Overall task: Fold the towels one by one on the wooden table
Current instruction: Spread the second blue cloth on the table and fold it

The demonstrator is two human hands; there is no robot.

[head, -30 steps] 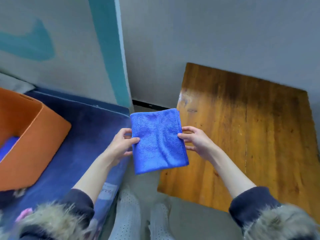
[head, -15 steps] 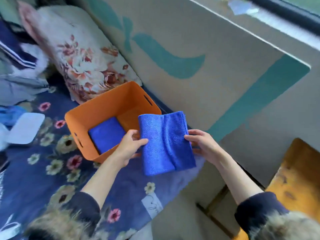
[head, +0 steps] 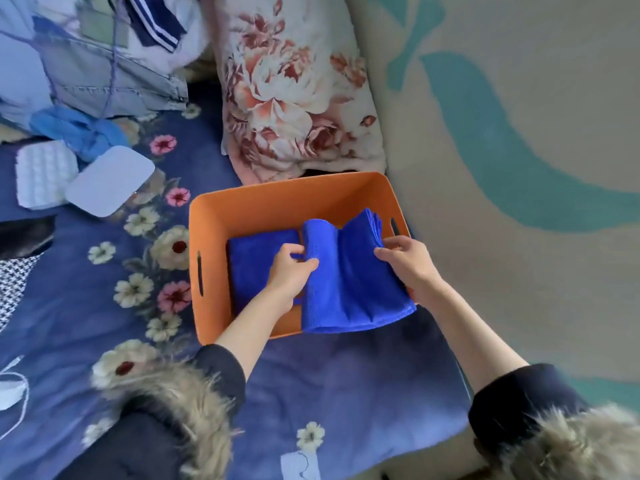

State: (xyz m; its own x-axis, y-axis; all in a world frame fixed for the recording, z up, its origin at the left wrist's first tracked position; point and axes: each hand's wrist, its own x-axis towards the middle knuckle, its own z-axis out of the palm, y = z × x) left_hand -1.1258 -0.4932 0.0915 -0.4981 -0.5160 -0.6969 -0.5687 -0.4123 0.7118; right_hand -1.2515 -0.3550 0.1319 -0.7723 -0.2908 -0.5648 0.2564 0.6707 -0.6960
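I hold 1 folded towel (head: 349, 275) over the orange basket (head: 277, 199) on the bed (head: 104, 306). My left hand (head: 289, 271) pinches its 9 o'clock edge; my right hand (head: 405, 261) grips the 3 o'clock layered edge. A 2nd towel (head: 256, 258) lies inside the basket at 9 o'clock. I judge the cloth light, soft and limp; hold both side edges to keep the layers together. Compared with 0.5 s ago, the towel is now above the basket, sagging along its middle.

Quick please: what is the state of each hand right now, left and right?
Left hand: closed, its grip pinches the left edge of the folded blue towel.
Right hand: closed, its grip holds the right edge of the same towel.
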